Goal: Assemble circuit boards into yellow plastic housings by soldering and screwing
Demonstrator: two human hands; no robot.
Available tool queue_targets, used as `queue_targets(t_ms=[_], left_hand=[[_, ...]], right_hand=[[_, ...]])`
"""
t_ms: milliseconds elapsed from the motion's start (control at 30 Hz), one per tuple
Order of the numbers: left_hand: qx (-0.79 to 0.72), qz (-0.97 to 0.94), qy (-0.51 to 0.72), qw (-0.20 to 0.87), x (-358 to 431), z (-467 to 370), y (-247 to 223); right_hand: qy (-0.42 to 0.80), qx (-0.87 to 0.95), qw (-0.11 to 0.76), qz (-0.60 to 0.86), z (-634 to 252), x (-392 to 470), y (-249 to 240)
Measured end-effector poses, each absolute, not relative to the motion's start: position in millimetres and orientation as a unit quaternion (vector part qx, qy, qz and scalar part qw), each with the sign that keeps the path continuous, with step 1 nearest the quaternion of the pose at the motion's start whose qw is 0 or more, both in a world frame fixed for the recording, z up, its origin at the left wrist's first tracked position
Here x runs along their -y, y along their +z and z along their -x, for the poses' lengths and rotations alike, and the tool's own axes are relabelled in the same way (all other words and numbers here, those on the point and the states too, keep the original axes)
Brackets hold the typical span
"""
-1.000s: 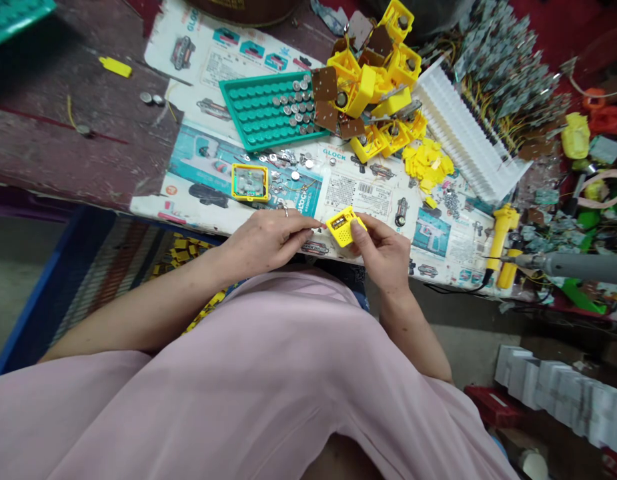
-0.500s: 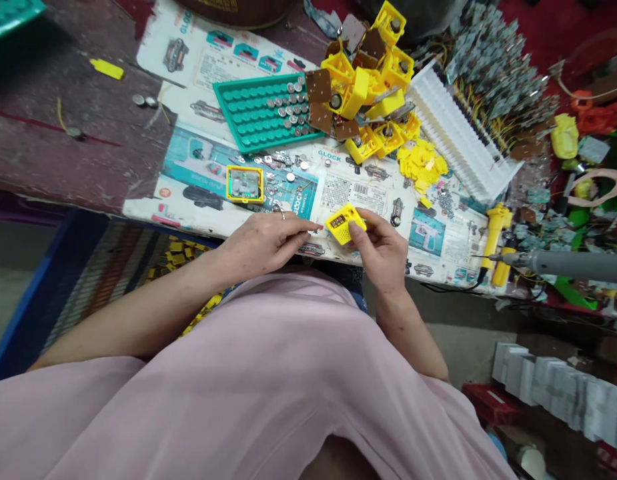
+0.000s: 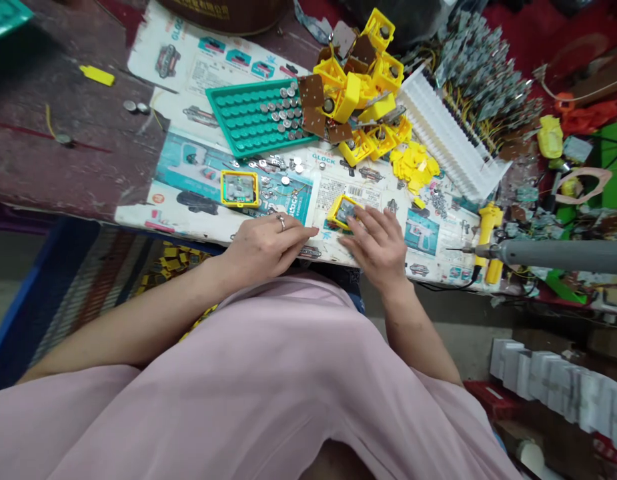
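A small yellow plastic case lies open side up near the table's front edge, with grey parts inside it. My right hand is over its right side, fingers apart, the fingertips at the case and hiding part of it. To the left, my left hand hovers by the front edge with thumb and index finger brought together; whatever is between them is too small to make out. A second yellow case, with a grey and green inside, lies beyond my left hand.
A green tray carries several round metal parts. Behind it and to the right are piled yellow housings, loose yellow pieces and a white rack of wired parts. A soldering iron points in from the right.
The yellow case has gone from my right hand's grip, speaker-hole side up, to lying on the table with its inside up. My right fingers have spread. My left hand has barely moved.
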State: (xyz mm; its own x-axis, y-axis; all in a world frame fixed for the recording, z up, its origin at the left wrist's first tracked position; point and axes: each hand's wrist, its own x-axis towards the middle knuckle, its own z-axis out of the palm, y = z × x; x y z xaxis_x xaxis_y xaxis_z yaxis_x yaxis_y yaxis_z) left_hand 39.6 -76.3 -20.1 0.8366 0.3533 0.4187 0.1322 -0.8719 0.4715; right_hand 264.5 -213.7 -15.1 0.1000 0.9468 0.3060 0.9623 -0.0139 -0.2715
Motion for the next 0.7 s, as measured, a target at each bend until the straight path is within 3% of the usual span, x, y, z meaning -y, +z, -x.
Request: queue_targets(t_ms=[267, 500, 600, 700], left_hand=[[-0.106, -0.939, 0.262, 0.195, 76, -44, -21], [-0.095, -0.934, 0.286, 0.191, 74, -45, -22], [-0.092, -0.935, 0.285, 0.189, 73, -47, -21], [-0.101, -0.938, 0.275, 0.183, 73, -49, -22]], right_hand=[[0.067, 0.637, 0.258, 0.723, -259, 199, -8], [0.267, 0.345, 0.537, 0.722, -261, 190, -11], [0.415, 0.231, 0.568, 0.672, -267, 190, -6], [0.48, 0.18, 0.579, 0.634, -269, 190, -3]])
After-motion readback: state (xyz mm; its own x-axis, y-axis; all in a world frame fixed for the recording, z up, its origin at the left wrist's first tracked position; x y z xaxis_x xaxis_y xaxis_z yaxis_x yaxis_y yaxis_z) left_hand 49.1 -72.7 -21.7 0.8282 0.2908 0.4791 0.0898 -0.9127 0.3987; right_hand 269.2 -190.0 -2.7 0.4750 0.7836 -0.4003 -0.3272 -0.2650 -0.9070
